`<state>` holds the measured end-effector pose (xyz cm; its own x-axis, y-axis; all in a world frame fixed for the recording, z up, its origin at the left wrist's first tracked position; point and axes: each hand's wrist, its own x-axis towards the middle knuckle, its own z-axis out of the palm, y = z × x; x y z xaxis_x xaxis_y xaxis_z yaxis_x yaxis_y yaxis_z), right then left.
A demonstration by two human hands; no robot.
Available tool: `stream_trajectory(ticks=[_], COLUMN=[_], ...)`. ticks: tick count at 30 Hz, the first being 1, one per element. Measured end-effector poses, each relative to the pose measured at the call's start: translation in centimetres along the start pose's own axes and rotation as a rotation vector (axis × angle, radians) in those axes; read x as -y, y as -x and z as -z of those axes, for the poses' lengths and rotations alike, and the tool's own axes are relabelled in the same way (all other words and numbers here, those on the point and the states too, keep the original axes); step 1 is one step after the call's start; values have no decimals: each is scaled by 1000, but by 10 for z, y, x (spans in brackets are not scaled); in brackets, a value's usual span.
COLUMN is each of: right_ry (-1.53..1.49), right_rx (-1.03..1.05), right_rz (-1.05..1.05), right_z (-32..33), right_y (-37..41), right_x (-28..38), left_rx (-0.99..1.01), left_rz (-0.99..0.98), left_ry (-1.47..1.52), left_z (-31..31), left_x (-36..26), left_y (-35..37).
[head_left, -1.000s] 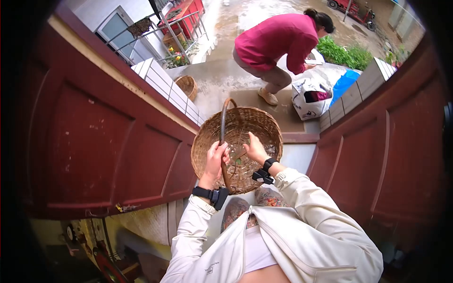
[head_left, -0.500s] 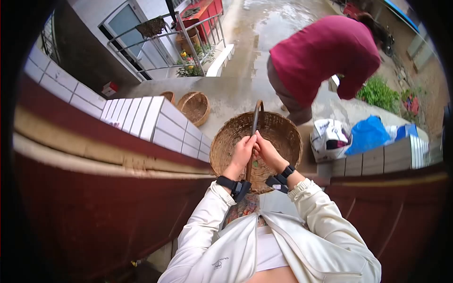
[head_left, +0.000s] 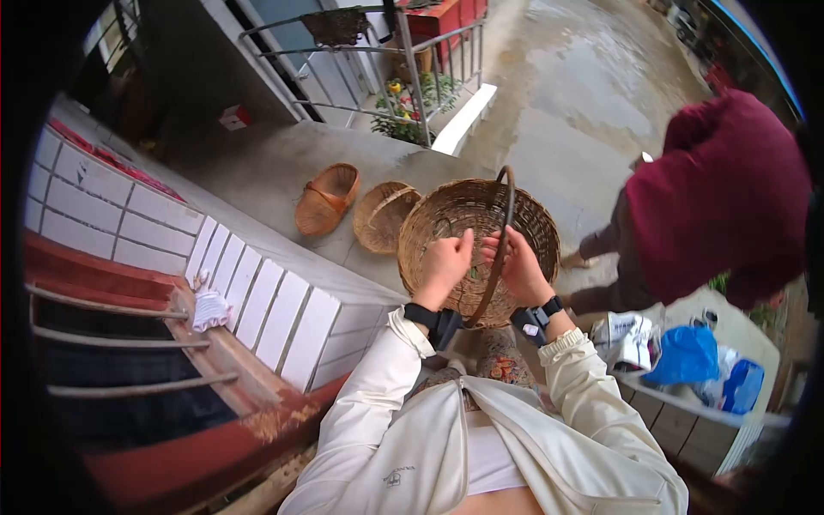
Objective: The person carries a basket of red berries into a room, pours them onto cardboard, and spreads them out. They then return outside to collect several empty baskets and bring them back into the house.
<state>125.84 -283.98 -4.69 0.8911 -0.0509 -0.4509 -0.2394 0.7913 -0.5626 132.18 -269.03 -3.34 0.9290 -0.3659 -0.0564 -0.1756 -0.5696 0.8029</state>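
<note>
A large round wicker basket (head_left: 433,219) is in front of me, with its dark curved handle (head_left: 510,197) rising across it. My right hand (head_left: 522,270) is at the handle, its fingers bent round it. Beside it, my left hand (head_left: 446,266) is over the basket's left part with curled fingers and raised thumb, apart from the handle; whatever it may hold is hidden. A small green bit (head_left: 472,273) shows inside the basket.
Two smaller baskets, one orange-brown (head_left: 324,202) and one tan (head_left: 375,225), stand on the concrete at left. A person in dark red (head_left: 717,197) bends over at right, near a blue bag (head_left: 687,354). A tiled wall (head_left: 257,309) and metal railing (head_left: 425,103) are at left.
My hands have moved apart, the left one coming off the handle. The view has turned, so the person appears farther right and lower, and the second small basket shows fully.
</note>
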Motion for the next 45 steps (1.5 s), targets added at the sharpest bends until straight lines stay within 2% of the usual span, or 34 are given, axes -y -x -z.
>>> stream_trajectory(ticks=[1,2,4,5,8,10,12,14,15,17,18,22,24,27,28,30,31,32,34,38,40,41,42,45], right_ry=[2,21,-46,-28,50,74,131,195,238,301,321,479,497,543,592,612,655,690,816,1098,1283,1351,1265,1225], right_rx=[-83,-63,-8,-80,-100,-135,-230,-316,-346,-441,-503,-571,-606,-666,-686,-737,-750,-763,-837,-997,-972,-992,-1034,-961], right_rz=[-11,-25,-118,-142,-171,-235,-256,-229,-234,-248,-258,-260,-262,-242,-212,-231,-225,-218,-171,91,249,251,170,199], right_z=[-6,1,22,15,21,24,27,43,53,65,71,115,122,130,132,128,127,126,140,145,140,122,130,96], right_y=[-23,-53,-121,-143,-212,-248,-273,-316,-336,-365,-371,-403,-417,-428,-433,-448,-452,-452,-451,-459,-464,-471,-472,-485], right_x=[13,19,31,40,51,64,61,60,60,58,50,18,3,-7,-4,2,4,3,-1,-28,-47,-54,-62,-71], left_rx=[-43,-88,-256,-318,-426,-457,-434,-332,-226,-149,-80,243,311,212,233,534,491,511,430,143,139,35,28,65], left_rz=[115,228,325,432,597,583,644,597,699,727,739,879,809,705,717,916,829,832,659,520,560,500,504,514], left_ry=[64,130,278,350,269,174,106,-246,-242,-325,-418,-416,-491,-529,-512,-395,-402,-401,-224,-163,-123,-67,-63,23], left_z=[3,4,0,0,9,9,41,62,72,73,68,40,23,-26,-31,-26,-31,-38,-35,-6,15,27,44,83], left_x=[18,39,104,131,211,280,286,314,326,394,431,539,575,655,658,655,664,668,670,607,572,550,521,444], left_y=[-26,-54,-103,-123,-160,-183,-192,-217,-232,-263,-271,-337,-361,-367,-374,-393,-388,-383,-379,-376,-375,-374,-377,-384])
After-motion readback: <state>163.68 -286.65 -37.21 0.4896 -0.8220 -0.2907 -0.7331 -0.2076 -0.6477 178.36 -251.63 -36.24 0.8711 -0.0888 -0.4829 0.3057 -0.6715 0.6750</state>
